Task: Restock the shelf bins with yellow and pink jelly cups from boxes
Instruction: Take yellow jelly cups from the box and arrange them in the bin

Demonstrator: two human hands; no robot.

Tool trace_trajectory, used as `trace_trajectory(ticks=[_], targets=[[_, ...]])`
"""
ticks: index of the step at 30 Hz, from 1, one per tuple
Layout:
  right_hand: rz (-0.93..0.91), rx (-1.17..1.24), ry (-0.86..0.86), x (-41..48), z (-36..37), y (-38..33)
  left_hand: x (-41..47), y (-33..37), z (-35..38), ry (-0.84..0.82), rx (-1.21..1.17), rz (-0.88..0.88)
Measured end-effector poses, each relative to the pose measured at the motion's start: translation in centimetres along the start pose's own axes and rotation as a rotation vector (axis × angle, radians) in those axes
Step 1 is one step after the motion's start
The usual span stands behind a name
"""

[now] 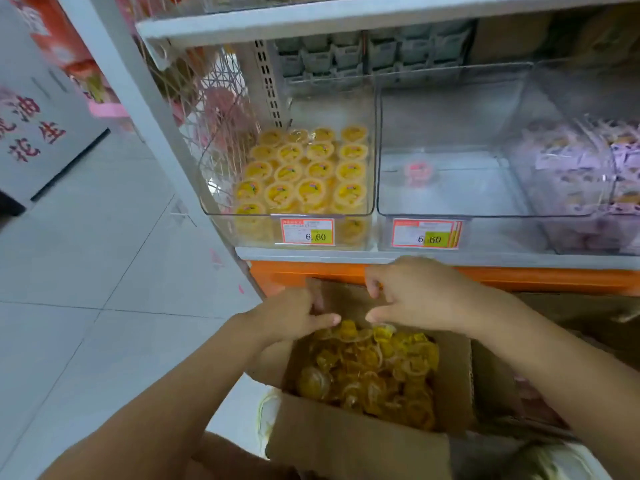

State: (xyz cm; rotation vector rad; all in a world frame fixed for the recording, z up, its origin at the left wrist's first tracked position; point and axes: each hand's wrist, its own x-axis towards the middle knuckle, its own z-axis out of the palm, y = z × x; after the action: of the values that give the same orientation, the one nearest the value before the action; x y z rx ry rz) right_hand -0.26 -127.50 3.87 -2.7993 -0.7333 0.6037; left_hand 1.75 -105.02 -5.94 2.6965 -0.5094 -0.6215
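Fingers point(373, 283) of both hands curled at the far flap of the cardboard box point(346, 445), actual grip unclear, thumbs pointing toward each other, left hand point(287, 318), right hand point(419, 296), yellow jelly cups point(374, 368) heaped in the box, rowed yellow cups point(304, 168) in the left shelf bin point(242, 213), one pink jelly cup point(419, 171) in the middle bin point(467, 192).

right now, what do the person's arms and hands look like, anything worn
Both are bare: the left hand and right hand show no gloves, rings or watch, and no sleeves cover the left forearm or right forearm in view.
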Motion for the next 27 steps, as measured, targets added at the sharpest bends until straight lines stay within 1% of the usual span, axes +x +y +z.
trace_trajectory(ticks=[2,3,6,8,10,12,13,15,17,19,21,23,25,27], targets=[[0.061,0.047,-0.136,0.0,4.2,1.3,1.0,-1.5,3.3,-0.056,0.15,-0.089],[0.095,0.091,-0.198,0.2,6.2,1.8,1.3,-1.9,4.7,-0.101,0.146,-0.122],[0.205,0.246,-0.249,3.0,11.5,3.0,2.2,-1.6,6.9,-0.29,0.025,-0.196],[0.304,0.313,-0.266,5.9,14.8,3.5,3.2,-1.7,7.7,-0.27,-0.049,-0.265],[0.428,0.363,-0.255,8.4,17.7,4.3,4.1,-1.8,8.5,-0.18,-0.157,-0.368],[0.529,0.485,-0.242,10.0,20.0,5.2,5.0,-1.4,9.3,-0.08,-0.303,-0.46],[0.551,0.571,-0.254,10.5,20.9,5.5,5.4,-1.2,9.9,-0.029,-0.342,-0.464],[0.533,0.692,-0.295,11.1,22.3,6.0,5.9,-0.6,11.1,0.035,-0.335,-0.417],[0.495,0.723,-0.319,11.0,23.5,6.4,6.4,-0.6,12.9,0.038,-0.249,-0.323],[0.442,0.732,-0.316,10.7,24.1,6.9,6.8,-0.9,14.4,0.009,-0.155,-0.273],[0.417,0.768,-0.261,10.3,24.1,7.2,7.4,-1.5,15.5,0.004,-0.041,-0.248],[0.408,0.749,-0.197,10.0,23.8,7.5,7.8,-1.9,16.1,0.01,0.026,-0.231],[0.407,0.716,-0.157,9.6,23.6,7.8,8.1,-2.1,16.2,0.036,0.033,-0.215],[0.479,0.768,-0.066,9.5,24.1,7.6,8.3,-2.3,15.7,0.034,0.027,-0.198]])
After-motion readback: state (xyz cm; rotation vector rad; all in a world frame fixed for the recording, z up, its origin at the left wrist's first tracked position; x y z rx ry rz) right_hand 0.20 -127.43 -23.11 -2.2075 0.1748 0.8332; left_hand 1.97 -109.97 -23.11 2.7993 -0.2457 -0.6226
